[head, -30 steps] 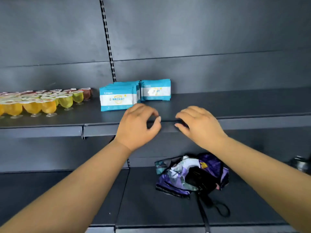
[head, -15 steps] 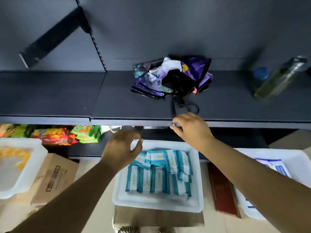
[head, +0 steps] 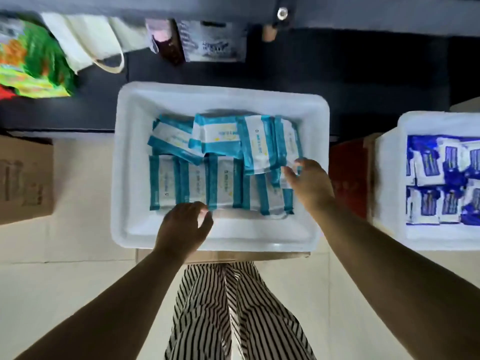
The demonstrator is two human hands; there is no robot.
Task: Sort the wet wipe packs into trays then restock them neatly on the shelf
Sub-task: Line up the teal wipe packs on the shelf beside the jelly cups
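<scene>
Once at shelf height, both hands now reach the tray.

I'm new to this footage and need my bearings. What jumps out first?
The white tray at centre, full of teal-and-white wet wipe packs, some upright in a row, others tumbled on top. Both hands reach in: the left hand at the near row, the right hand at the right-side packs. A second tray of blue packs sits far right.

Two white trays show. About ten teal wet wipe packs fill the middle one. Two hands reach in.
</scene>
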